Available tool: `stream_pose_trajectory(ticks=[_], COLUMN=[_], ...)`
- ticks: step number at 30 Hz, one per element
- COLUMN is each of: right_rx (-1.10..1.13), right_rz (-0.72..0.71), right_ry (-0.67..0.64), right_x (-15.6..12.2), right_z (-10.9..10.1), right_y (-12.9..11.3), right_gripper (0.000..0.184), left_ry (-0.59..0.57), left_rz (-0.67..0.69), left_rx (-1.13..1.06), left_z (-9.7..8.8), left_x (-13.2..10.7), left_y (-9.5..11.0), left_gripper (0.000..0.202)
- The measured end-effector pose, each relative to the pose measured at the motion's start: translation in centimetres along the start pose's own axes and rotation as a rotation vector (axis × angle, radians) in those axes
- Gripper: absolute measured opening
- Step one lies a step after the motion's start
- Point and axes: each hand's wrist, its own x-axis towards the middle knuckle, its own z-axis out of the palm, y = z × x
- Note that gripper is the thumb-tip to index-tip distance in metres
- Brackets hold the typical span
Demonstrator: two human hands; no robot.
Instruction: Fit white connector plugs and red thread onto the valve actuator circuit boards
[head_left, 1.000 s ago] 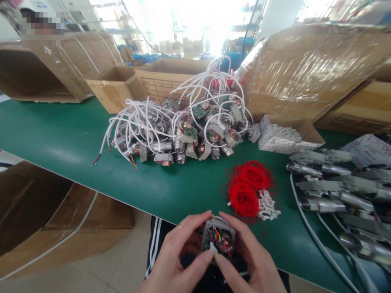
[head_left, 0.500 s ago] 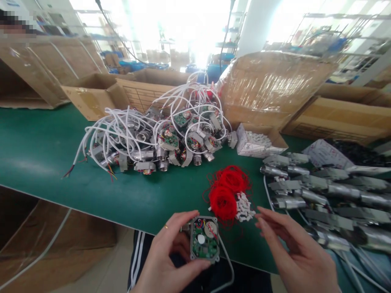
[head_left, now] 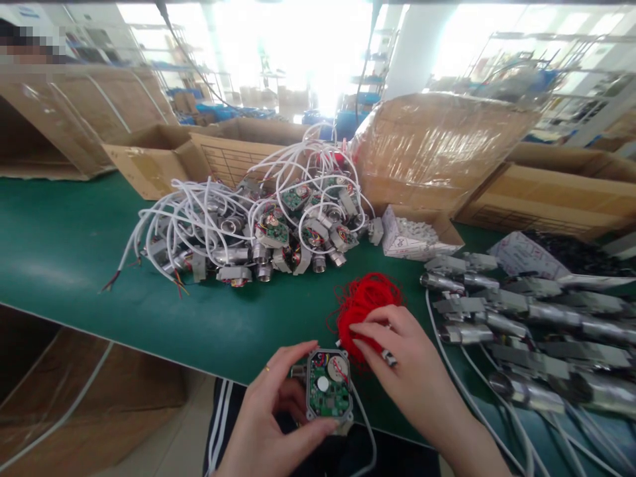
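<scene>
In my left hand (head_left: 278, 404) is a small grey metal housing (head_left: 342, 419), held by its edges between fingers and thumb. Its open face shows a green circuit board (head_left: 328, 397) with a round component and coloured wires, and a white cable (head_left: 368, 424) hangs from its right side. My right hand (head_left: 397, 351) reaches over a heap of thin red loops (head_left: 370, 291), thumb and forefinger tips slightly apart at the loops. Whether they touch a loop is unclear. That hand mostly covers the small white pieces (head_left: 389, 358) beside the heap.
Behind lies a pile of similar units with white cables (head_left: 271, 232). Grey-and-silver assemblies (head_left: 527, 318) fill the right side. Small open boxes hold white parts (head_left: 412, 228) and black parts (head_left: 581, 255). Cardboard cartons (head_left: 149, 169) and a plastic-wrapped box (head_left: 437, 146) line the green table's back.
My right hand has moved left, from beside the white pieces to over the red loops. My left hand still holds the housing, shifted slightly left in view.
</scene>
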Motion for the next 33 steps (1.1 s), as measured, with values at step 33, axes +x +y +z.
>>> stream_pose_trajectory(ticks=[33], right_rx=[0.516], right_rz=[0.283], right_ry=[0.275], right_x=[6.0], right_z=[-6.0], right_y=[0.7], right_gripper=[0.008], left_ry=[0.000], left_rz=[-0.062], left_rx=[-0.064], left_z=[0.5], left_x=[0.0], left_y=[0.5], left_gripper=[0.070])
